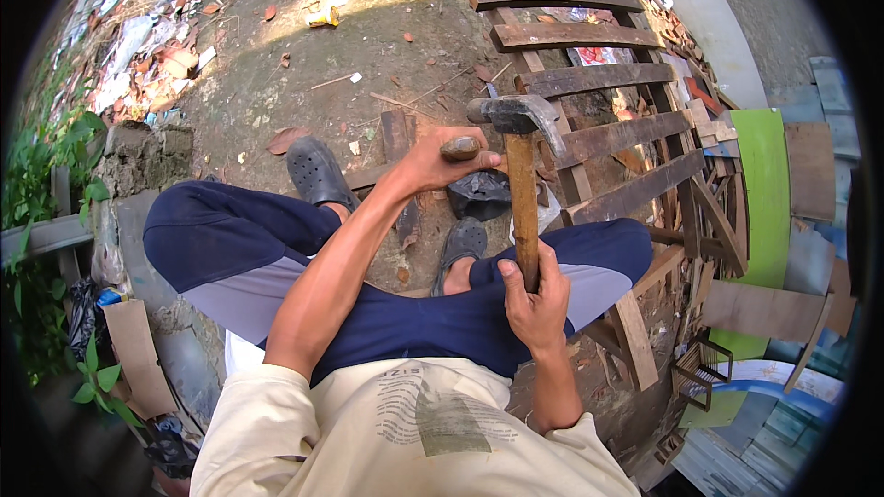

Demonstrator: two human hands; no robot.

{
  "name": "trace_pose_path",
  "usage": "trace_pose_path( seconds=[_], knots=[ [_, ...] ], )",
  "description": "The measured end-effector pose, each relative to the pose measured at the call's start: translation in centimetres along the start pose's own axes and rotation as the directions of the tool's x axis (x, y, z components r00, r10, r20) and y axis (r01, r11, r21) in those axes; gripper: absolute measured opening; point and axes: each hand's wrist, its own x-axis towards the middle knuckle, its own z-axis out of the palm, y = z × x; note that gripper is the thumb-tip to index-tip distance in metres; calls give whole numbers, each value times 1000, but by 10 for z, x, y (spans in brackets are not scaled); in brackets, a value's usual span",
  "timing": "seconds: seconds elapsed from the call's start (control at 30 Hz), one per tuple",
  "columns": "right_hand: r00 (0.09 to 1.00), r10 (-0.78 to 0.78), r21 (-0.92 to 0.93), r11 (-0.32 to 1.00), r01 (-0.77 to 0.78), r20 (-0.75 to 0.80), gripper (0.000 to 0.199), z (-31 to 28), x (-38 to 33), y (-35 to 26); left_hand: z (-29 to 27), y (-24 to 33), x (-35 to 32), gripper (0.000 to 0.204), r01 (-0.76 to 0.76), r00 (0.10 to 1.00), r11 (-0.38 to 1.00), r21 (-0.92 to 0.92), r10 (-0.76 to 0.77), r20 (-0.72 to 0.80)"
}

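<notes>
My right hand is closed round the lower end of a claw hammer's wooden handle. The hammer stands nearly upright, its dark metal head at the top with the claw curving to the right. My left hand is closed round a brown wooden handle, whose rounded end shows above the fingers; the rest of that item is hidden. The left fingertips come close to the hammer's handle, just below the head; I cannot tell whether they touch. Beneath the left hand lies a black plastic bag.
A slatted wooden frame leans at the right, beside my right knee. Dark boards lie between my feet, which wear grey clogs. Further right are a green panel and wood scraps. Plants and litter line the left.
</notes>
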Motion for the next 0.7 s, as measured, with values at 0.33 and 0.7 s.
trace_pose_path(
  seconds=[0.33,0.7],
  knots=[
    [1000,-15,-5,1000,15,-25,40,1,-12,7,-2,28,5,34,203,979,977,-63,-201,46],
    [999,-26,-17,1000,26,-36,38,-1,-15,7,1,-6,1,32,-54,990,988,142,34,137]
  ],
)
